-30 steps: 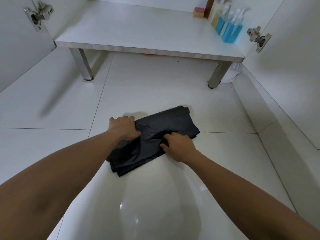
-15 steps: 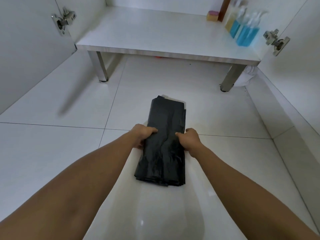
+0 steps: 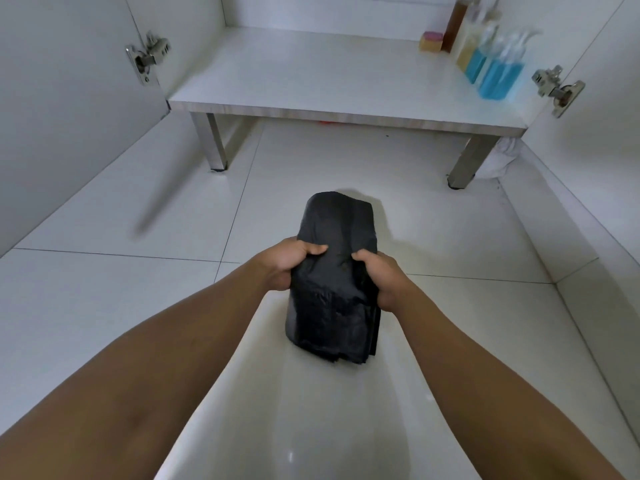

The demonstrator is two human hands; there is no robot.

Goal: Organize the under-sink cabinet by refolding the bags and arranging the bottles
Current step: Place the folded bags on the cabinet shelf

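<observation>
Centre of the frame, between my two hands, lies the folded stack of black bags [image 3: 337, 223]; it runs lengthwise away from me, its near end showing several layered edges, its far end rounded and throwing a shadow on the white floor tiles [image 3: 433, 230]; whether the stack rests on the floor or hangs just above it, I cannot tell. My left hand [image 3: 289, 261] grips the stack's left edge, thumb pressed on top and fingers curled underneath; my right hand [image 3: 384, 278] clamps the right edge the same way, directly opposite, so both are closed on the plastic.

Further up the frame stands the open cabinet, its white base panel [image 3: 311, 71] raised on two metal legs [image 3: 213, 142]; at the upper right of that panel the bottles [image 3: 500, 77] stand close together, two holding blue liquid, one yellowish, a brown one behind, all blurred; just left of them sits a small pink-and-yellow block [image 3: 431, 41]. Door hinges [image 3: 149, 55] show at upper left and upper right; something white and crumpled [image 3: 502, 157] lies beside the right leg.
</observation>
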